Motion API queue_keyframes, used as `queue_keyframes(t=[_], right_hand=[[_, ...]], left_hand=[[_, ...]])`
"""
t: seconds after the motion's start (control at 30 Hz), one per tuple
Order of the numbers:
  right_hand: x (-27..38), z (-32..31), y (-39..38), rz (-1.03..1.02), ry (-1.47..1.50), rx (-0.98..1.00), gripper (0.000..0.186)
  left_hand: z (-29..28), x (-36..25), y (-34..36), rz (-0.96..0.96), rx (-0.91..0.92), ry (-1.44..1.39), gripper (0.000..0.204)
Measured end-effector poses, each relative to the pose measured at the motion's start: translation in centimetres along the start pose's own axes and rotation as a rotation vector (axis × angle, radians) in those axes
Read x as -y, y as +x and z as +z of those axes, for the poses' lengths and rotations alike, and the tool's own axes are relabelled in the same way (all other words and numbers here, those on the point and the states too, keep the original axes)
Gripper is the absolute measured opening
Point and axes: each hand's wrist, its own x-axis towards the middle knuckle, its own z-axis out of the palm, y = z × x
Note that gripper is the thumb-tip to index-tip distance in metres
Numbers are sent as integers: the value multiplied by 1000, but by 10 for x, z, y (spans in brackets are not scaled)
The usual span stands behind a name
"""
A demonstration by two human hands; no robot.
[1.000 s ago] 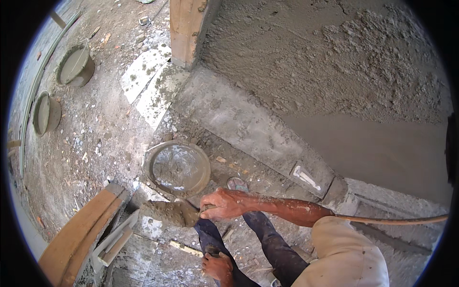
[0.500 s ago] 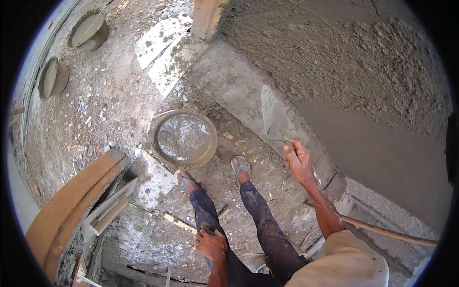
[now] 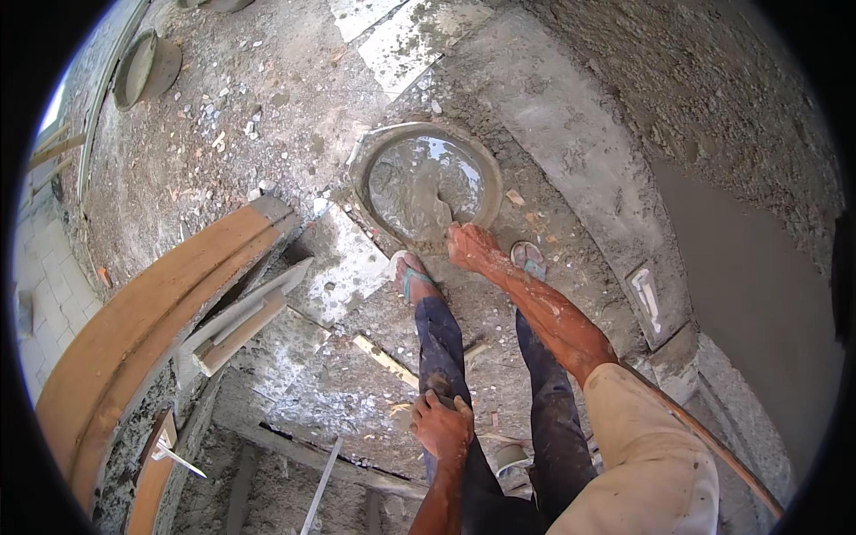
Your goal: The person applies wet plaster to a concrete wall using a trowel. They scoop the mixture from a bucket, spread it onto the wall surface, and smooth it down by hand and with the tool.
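Observation:
My right hand (image 3: 475,250) is closed round the handle end of a trowel (image 3: 442,210). The trowel's blade dips into grey, watery cement mix in a round basin (image 3: 490,167), so most of the blade is hidden. The basin stands on the ground just beyond my feet. Low in the view, my left hand (image 3: 443,424) rests over the muddy knee of my dark trousers (image 3: 439,334), fingers apart, with no tool visible in it.
Right of me runs a concrete ledge (image 3: 571,116) bearing a rectangular float (image 3: 646,301) with a pale handle. Beyond lies smooth wet plaster (image 3: 727,250). A curved orange-brown edge (image 3: 160,294) bends round the left. A wooden pole (image 3: 713,441) slants at lower right. Another bucket (image 3: 150,71) stands far left.
My right hand has carried the trowel left from above the ledge and lowered it into the basin. The view has shifted; my left hand stays at my knee.

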Motion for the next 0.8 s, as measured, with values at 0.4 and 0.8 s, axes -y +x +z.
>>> queue_keyframes(t=[0.4, 0.8], right_hand=[[-7, -63, -47, -291, -57, -335, 27], [77, -367, -190, -52, 715, 519, 31]], left_hand=[[2, -5, 0, 34, -87, 23, 61], [-10, -28, -14, 54, -109, 79, 58]])
